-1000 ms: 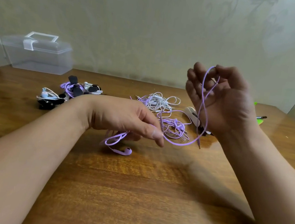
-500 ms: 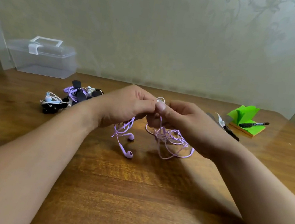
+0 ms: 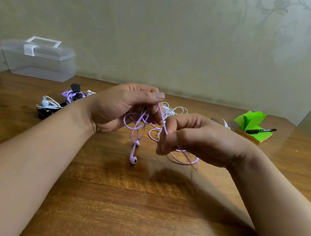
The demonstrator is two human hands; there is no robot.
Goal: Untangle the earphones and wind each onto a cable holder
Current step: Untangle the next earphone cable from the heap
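Purple earphones (image 3: 136,133) hang tangled between both hands above the wooden table (image 3: 130,203). My left hand (image 3: 120,109) pinches a bunch of the cord near its top, and two earbuds dangle below it, the lower one (image 3: 133,159) touching the table. My right hand (image 3: 193,138) is closed on another strand, with loose purple loops trailing under it. Behind the hands lies a tangle of white earphones (image 3: 173,109). At the left lie earphones wound on black cable holders, a purple set (image 3: 73,93) and a white one (image 3: 47,105).
A clear plastic box (image 3: 38,58) with a white latch stands at the back left by the wall. A green sticky-note pad (image 3: 252,126) with a black marker (image 3: 261,130) on it sits at the right. A small grey and white item lies beside the pad.
My right hand came down from a raised, open pose with the cord draped over it and met my left hand. The hands have since drawn slightly apart, stretching a strand, and the left rose.
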